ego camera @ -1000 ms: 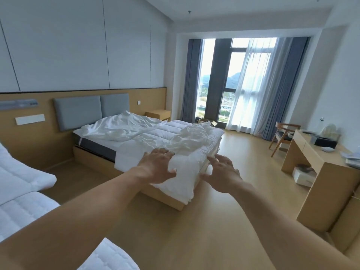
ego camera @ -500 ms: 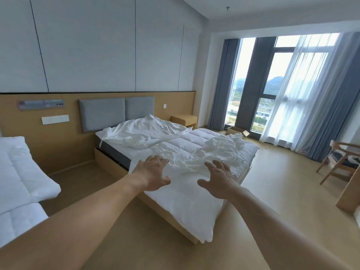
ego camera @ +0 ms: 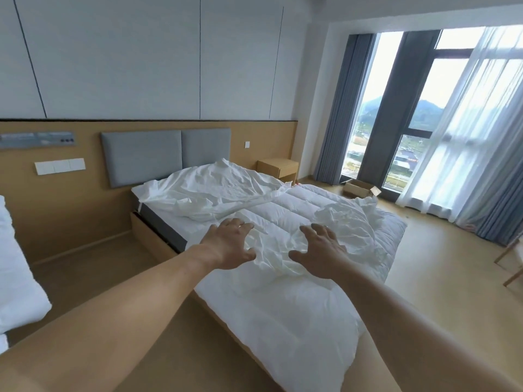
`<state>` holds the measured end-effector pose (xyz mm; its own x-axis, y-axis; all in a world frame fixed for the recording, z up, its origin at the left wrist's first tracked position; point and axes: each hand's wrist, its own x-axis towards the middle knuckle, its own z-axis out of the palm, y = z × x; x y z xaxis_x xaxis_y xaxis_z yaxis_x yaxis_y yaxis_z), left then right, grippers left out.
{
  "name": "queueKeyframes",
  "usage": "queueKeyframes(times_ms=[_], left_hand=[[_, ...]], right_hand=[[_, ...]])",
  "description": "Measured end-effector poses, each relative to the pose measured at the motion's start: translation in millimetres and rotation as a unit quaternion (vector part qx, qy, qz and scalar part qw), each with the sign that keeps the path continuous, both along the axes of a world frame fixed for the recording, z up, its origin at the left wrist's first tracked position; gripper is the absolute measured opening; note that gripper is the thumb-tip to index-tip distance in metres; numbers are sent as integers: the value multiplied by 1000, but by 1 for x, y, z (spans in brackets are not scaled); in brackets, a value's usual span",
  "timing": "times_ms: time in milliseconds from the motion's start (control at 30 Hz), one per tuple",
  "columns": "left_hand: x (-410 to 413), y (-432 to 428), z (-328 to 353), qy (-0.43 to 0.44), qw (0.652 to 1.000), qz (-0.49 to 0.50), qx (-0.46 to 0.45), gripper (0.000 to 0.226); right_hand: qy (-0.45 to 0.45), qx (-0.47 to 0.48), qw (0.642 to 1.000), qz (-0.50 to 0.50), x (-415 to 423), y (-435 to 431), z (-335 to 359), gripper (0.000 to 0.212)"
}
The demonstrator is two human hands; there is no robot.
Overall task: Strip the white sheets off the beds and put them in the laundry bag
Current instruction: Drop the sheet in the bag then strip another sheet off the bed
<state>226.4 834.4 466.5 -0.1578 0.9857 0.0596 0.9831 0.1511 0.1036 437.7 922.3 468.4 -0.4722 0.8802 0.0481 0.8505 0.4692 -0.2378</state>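
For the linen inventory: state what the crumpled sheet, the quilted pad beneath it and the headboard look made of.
Crumpled sheet: thin woven cloth, likely cotton, matte; sharp fine creases.
Quilted pad: padded textile, fibre-filled by the look; puffy stitched channels.
Headboard: grey upholstery fabric, matte; no sheen, weave too small to tell.

Both arms reach forward.
Left hand (ego camera: pixel 230 244) and right hand (ego camera: pixel 321 254) side by side, palms down, fingers spread.

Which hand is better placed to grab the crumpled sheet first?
Right, probably: the right hand hovers open over the crumpled sheet; the left hand is only at its edge.
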Motion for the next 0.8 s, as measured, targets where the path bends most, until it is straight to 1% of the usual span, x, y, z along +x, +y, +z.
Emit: queueKeyframes(times_ms=[233,333,400,533,667,800], left_hand=[[-64,144,-23,-3,1000,23,-12,74],[-92,205,-27,-5,999,40,-31,74],[-111,244,-30,-7,999,47,-27,74],[-145,311,-45,-36,997,55,-45,74],[-184,386,-78,-59,994,53,-75,75],[-228,470,-131,-84,989,21,-119,73]], right_hand=[[6,-17,999,36,-89,149,-33,81],[5,-32,998,48,-118,216,-38,81],[6,-40,998,55,-135,257,-42,82],[-3,-57,997,58,-166,327,-59,83],[-11,-89,995,42,-195,390,-92,86],[-36,-134,990,-8,-231,456,-146,88]])
